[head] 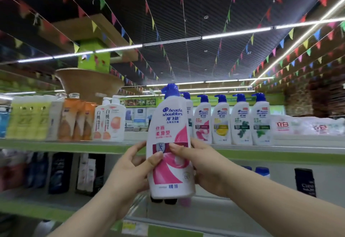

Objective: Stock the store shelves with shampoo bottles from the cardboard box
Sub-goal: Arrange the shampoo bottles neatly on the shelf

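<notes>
Lifting a pink-label shampoo bottle [169,143] up in front of the top shelf [65,146], left hand [128,169] and right hand [203,165] both wrapped round its sides, she looks mid-placement, and next it needs setting upright in the gap left of the blue-capped row [231,121].

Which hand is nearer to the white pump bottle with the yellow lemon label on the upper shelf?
Right. The right hand, gripping the pink-and-white shampoo bottle, is below and left of the white lemon-label pump bottle; the left hand grips the shampoo bottle's other side.
</notes>
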`<state>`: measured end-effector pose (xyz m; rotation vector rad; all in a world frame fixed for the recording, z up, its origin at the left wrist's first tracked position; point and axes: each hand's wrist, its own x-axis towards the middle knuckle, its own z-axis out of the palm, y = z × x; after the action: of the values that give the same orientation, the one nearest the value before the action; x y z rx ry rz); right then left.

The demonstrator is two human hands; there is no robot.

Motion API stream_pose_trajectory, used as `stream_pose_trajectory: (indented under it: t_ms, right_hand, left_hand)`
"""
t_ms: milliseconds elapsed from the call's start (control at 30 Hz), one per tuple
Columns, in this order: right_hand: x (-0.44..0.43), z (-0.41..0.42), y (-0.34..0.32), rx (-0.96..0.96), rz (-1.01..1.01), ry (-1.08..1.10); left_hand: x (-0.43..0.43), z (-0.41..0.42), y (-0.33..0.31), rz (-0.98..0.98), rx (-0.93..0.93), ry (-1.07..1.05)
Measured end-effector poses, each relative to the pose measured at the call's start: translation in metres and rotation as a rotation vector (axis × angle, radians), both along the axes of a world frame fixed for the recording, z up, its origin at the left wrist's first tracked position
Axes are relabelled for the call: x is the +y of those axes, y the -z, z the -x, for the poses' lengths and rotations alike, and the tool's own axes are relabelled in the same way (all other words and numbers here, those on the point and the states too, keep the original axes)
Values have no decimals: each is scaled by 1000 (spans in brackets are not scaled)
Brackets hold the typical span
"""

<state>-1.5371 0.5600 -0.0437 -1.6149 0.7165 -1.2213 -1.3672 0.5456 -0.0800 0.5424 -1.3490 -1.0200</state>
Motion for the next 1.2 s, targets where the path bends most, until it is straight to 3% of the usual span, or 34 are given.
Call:
stream_pose_trajectory:
  t_ms: [333,867,1200]
  right_hand:
    - [-36,-14,-5,-9,82,-66]
    - [-186,-46,-88,46,410,309]
    - [-259,-53,-60,53,327,463]
  left_hand:
    - [-25,-21,-15,93,-71,-102]
    - [-207,-48,-111,282,-99,26]
    - [-301,-55,-94,144,-267,210]
